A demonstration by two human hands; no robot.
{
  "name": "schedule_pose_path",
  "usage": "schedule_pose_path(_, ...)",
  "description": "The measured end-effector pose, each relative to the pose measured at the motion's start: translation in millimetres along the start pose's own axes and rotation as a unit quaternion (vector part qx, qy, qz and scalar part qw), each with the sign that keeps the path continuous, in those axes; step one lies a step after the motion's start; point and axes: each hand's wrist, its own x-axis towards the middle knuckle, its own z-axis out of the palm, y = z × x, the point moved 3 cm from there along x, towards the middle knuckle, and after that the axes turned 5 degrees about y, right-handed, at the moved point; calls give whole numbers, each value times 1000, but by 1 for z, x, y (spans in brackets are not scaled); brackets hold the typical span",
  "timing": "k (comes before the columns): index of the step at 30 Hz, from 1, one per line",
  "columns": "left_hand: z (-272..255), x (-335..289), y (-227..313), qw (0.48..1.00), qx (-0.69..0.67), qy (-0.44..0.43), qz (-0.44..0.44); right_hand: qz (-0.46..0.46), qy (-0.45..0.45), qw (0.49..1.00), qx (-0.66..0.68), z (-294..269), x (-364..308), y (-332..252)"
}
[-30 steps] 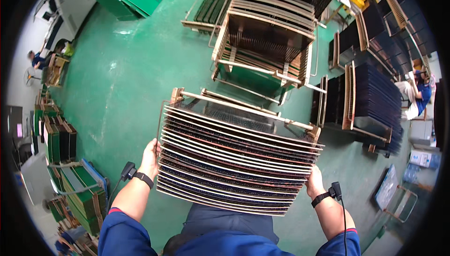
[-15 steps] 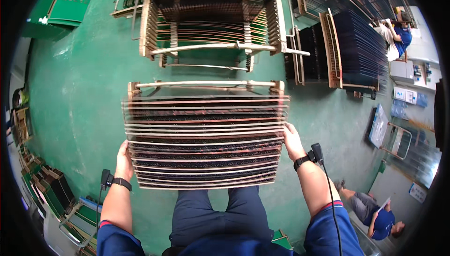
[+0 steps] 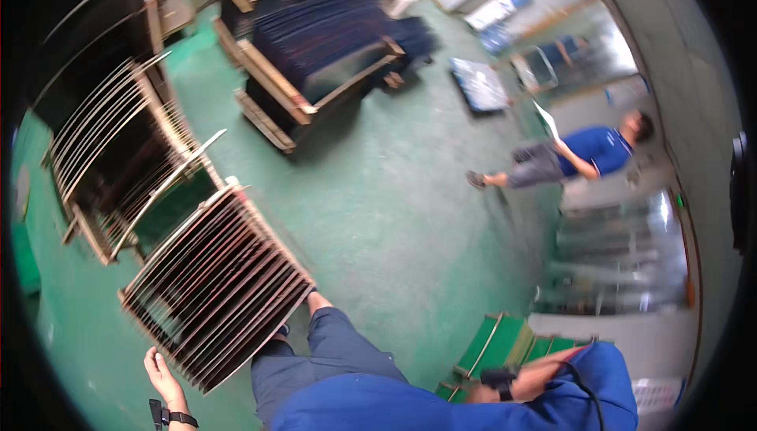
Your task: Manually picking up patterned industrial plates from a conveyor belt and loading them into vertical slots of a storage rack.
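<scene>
A rack [image 3: 225, 281] filled with dark, thin panels set close together in slots stands on the floor at my lower left, tilted in the view. Close to its near left corner, my left hand [image 3: 163, 376] is open, fingers apart, with nothing in it. Far to the right of it, my right hand [image 3: 482, 393] is stretched out at the near edge of a stack of green panels [image 3: 495, 344]. That hand is smeared by motion and partly hidden by its wrist strap, so its fingers and any contact with the panels cannot be made out.
Beyond the rack stands another slotted rack [image 3: 126, 155]. More racks of dark panels [image 3: 315, 44] are at the upper middle. A person in a blue shirt [image 3: 595, 151] holds a white sheet at the right, and a wrapped flat pack [image 3: 479, 84] lies on the floor [image 3: 378, 218].
My view has swung to the right, so the rack now appears at lower left. Both hands have come off its sides; the right one has moved over to the green panels.
</scene>
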Motion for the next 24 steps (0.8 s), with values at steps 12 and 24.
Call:
schedule_pose_path(12, 189, -76, 265, 951, -201, -190, 135, 93, 566, 688, 444, 118, 14, 108)
schedule_pose_path(24, 367, -274, 348, 923, 1, -333, 193, 51, 662, 562, 494, 176, -65, 297)
